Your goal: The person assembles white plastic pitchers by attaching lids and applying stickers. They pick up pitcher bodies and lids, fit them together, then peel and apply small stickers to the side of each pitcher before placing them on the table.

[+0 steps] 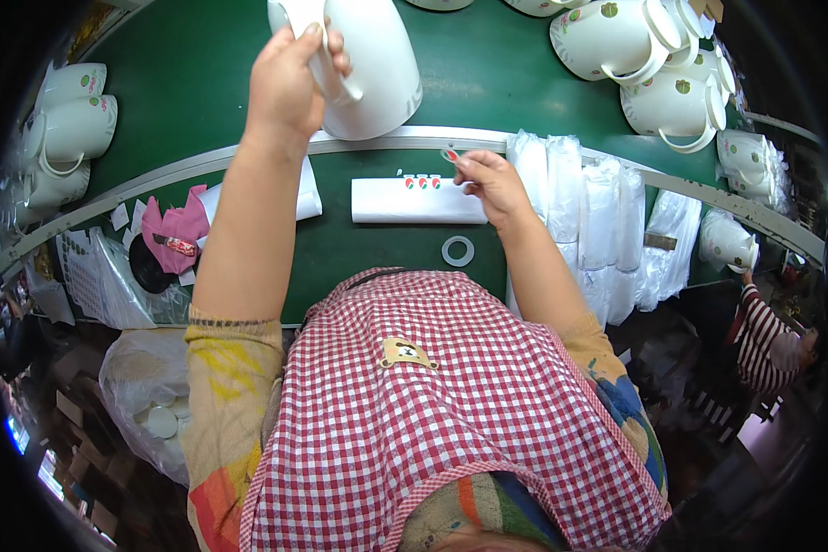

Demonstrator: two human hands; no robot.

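My left hand (290,78) grips the handle of a plain white kettle body (377,64) that stands on the green belt, just beyond the metal rail. My right hand (488,179) pinches a small red and green sticker (451,155) between thumb and finger, above the right end of a white backing strip (417,201). Three more stickers (421,182) sit in a row on the strip's upper edge. A clear plastic ring (457,250) lies on the green bench just below the strip.
Several white kettle bodies (653,64) with green dots lie at the upper right, more (69,129) at the left. Stacked clear plastic bags (584,212) stand right of my hand. A pink cloth (179,225) and papers lie left. Another person (768,345) sits at the far right.
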